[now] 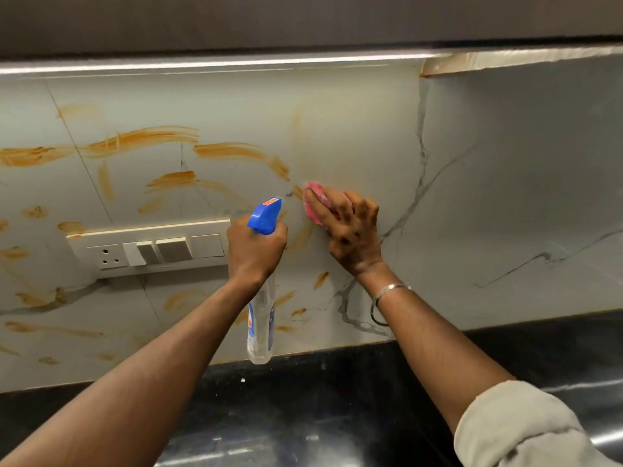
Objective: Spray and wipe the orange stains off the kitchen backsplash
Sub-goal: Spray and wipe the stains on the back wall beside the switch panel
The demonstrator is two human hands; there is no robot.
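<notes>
The pale marble-look backsplash [354,136] carries several orange stains [141,141], mostly across its left and middle parts. My left hand [254,249] grips a clear spray bottle [261,318] by its neck, the blue trigger head [266,215] pointing up at the wall. My right hand [350,230] presses a pink cloth [313,200] flat against the wall beside an orange smear, fingers spread and curled over it. To the right of the cloth the wall shows no stains.
A cream switch and socket plate [151,249] sits on the wall just left of my left hand. A black glossy countertop [337,416] runs below. A dark cabinet [303,18] with a light strip overhangs the wall.
</notes>
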